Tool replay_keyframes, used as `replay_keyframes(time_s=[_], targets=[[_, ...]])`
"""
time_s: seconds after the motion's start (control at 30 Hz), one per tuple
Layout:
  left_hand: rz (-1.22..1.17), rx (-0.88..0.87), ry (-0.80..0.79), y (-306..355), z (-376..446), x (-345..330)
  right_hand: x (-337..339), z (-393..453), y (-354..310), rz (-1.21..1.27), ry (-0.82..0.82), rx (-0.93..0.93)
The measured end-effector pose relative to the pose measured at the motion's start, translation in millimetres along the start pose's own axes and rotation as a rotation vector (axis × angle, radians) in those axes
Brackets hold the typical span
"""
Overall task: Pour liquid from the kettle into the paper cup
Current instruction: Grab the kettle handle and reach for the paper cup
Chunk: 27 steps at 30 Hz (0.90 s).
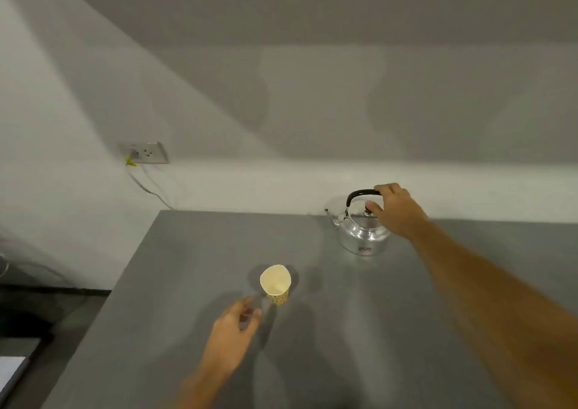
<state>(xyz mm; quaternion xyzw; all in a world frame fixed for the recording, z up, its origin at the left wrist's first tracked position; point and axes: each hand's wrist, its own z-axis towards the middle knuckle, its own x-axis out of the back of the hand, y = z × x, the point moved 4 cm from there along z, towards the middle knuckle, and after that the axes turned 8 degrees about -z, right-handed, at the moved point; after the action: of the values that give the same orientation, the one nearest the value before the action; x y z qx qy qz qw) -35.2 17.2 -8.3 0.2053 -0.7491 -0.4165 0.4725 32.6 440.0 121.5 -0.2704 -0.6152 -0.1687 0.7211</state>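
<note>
A shiny metal kettle [362, 232] with a black arched handle stands upright near the far edge of the grey table [187, 346], spout pointing left. My right hand [395, 210] is at the right end of that handle, fingers over it and thumb under, not clearly closed. A small paper cup [276, 283], cream inside with a patterned yellow wall, stands upright nearer to me. My left hand [231, 330] hovers just left of and below the cup, fingers curled and apart, not touching it.
A white wall runs behind the table, with a socket plate [147, 152] and a cable hanging down at the left. The table's left edge drops to a dark floor area [37, 315].
</note>
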Motion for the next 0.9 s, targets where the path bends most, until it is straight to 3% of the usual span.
replay_keyframes(time_s=[0.3, 0.5, 0.9], targets=[[-0.116, 0.054, -0.122, -24, 31, -12, -16, 52, 3, 0.025, -0.062, -0.052], [-0.181, 0.030, -0.182, -28, 41, -22, -25, 71, 16, 0.030, -0.215, -0.104], [-0.317, -0.028, -0.198, -17, 60, -39, -28, 63, 18, 0.099, -0.190, -0.147]])
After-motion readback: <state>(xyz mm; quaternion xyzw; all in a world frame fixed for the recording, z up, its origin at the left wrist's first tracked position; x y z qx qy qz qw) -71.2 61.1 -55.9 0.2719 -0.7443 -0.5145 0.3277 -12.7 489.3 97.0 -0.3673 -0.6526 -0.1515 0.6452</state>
